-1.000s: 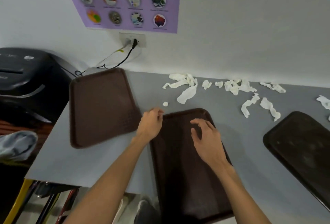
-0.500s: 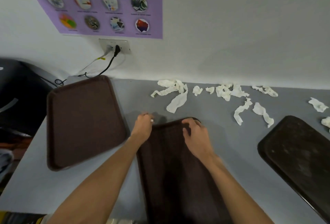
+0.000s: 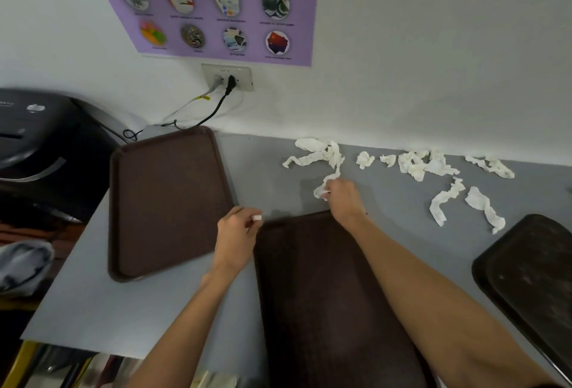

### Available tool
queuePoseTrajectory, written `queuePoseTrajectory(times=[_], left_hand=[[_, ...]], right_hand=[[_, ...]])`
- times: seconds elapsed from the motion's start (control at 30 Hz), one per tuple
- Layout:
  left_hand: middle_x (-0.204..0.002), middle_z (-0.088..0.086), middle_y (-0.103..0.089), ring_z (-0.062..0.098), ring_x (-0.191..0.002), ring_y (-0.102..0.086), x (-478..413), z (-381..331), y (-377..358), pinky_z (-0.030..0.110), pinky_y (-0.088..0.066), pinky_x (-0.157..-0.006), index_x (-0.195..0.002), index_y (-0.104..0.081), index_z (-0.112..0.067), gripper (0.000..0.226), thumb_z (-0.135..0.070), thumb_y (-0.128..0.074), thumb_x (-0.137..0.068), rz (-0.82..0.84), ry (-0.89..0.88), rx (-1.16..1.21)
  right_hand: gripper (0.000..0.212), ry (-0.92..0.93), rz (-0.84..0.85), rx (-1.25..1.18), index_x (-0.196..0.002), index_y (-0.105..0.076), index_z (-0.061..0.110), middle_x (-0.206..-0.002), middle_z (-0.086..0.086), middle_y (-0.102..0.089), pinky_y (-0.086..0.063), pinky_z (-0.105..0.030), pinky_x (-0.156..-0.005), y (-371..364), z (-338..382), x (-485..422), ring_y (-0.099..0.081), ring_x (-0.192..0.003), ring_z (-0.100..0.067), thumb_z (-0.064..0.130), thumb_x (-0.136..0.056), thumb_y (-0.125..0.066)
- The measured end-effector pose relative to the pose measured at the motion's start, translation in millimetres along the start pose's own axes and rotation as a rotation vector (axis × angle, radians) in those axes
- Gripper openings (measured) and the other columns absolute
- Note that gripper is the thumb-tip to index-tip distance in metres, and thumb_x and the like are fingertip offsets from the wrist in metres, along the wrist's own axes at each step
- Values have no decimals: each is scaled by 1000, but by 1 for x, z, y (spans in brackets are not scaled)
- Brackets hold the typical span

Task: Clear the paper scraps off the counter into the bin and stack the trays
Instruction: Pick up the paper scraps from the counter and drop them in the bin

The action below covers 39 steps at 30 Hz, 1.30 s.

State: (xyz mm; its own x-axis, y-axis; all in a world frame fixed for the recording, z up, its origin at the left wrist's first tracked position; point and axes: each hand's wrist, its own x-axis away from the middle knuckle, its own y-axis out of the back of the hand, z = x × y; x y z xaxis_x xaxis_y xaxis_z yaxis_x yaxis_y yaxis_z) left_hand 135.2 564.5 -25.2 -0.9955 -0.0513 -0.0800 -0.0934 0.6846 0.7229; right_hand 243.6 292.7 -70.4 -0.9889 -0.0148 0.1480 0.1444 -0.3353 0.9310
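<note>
Left hand (image 3: 236, 234) pinches a tiny white paper scrap (image 3: 257, 218) at its fingertips, above the gap between the left brown plastic tray (image 3: 167, 202) and the middle brown plastic tray (image 3: 325, 294). Right hand (image 3: 342, 198) has its fingers curled round the near end of a twisted white tissue strip (image 3: 330, 177) on the grey counter (image 3: 272, 171).

Risks:
- The strip looks flimsy – a yank likely tears it and leaves a piece behind.
- The tiny scrap could slip out on the way to the black slotted bin unit (image 3: 46, 146).
- The other white scraps (image 3: 414, 164) lie scattered along the wall – overfilling either hand means drops.
</note>
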Motion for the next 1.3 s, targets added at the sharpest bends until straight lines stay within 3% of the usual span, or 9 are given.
queuePoseTrajectory(times=[0.1,0.2,0.3,0.4,0.57,0.77,1.07,1.23,1.3], left_hand=[[-101,0,-71,-2,-75,-63,17,5,8,-1,-43,-81,-108,-81,-13,24,-1,-80,-88,-6,41,13],[-100,-1,-73,5,-79,-69,36,11,17,3,-47,-83,-108,-81,-16,24,-4,-81,-87,-44,71,20],[-100,-5,-72,-6,-77,-66,59,14,33,-2,-42,-80,-109,-81,-19,23,-8,-81,-89,-86,89,48],[-100,-11,-72,-13,-85,-67,87,18,54,0,-44,-77,-109,-81,-23,22,-12,-81,-90,-114,115,87],[-99,-15,-74,-12,-91,-68,139,32,97,2,-47,-75,-109,-78,-24,16,-19,-78,-94,-156,201,185],[-100,-17,-76,-10,-95,-69,223,73,161,4,-50,-80,-112,-75,-26,19,-22,-78,-94,-198,285,298],[-95,-21,-74,-11,-92,-67,378,209,235,3,-48,-75,-112,-75,-26,15,-27,-73,-97,-159,392,164],[-92,-20,-75,-12,-88,-69,439,279,212,4,-51,-76,-109,-76,-23,14,-24,-75,-96,-102,530,175],[-91,-18,-75,-10,-87,-69,455,307,189,15,-57,-77,-107,-75,-23,14,-20,-77,-94,-79,590,184]], right_hand=[[20,17,-57,35,-111,-72,5,-109,-20,-71,-53,-39,-81,-6,3,16,-69,-101,-39,-2,-97,-61],[19,-20,-120,-63,-116,-67,10,-106,-19,-72,-58,-43,-81,-4,12,30,-69,-97,-39,2,-100,-61],[22,-24,-194,-276,-121,-64,10,-110,-15,-74,-52,-31,-83,5,33,51,-70,-102,-34,4,-100,-66],[19,11,-271,-458,-116,-69,16,-111,-6,-74,-47,-18,-85,22,62,85,-70,-100,-17,9,-99,-71],[15,70,-361,-645,-104,-73,27,-101,15,-76,-56,-19,-87,51,131,169,-71,-92,-1,16,-95,-78],[23,34,-198,-1006,-97,-77,29,-95,5,-79,-64,-47,-89,34,219,278,-78,-92,-14,6,-93,-76],[26,-60,4,-1042,-95,-77,30,-95,6,-79,-64,-51,-87,-106,326,420,-77,-93,-13,4,-91,-76],[26,-163,93,-1028,-98,-77,24,-95,11,-79,-64,-45,-88,-200,351,465,-75,-95,-8,-1,-92,-75],[26,-201,106,-997,-98,-77,23,-95,15,-78,-64,-41,-89,-239,355,472,-73,-95,-3,-2,-91,-75]])
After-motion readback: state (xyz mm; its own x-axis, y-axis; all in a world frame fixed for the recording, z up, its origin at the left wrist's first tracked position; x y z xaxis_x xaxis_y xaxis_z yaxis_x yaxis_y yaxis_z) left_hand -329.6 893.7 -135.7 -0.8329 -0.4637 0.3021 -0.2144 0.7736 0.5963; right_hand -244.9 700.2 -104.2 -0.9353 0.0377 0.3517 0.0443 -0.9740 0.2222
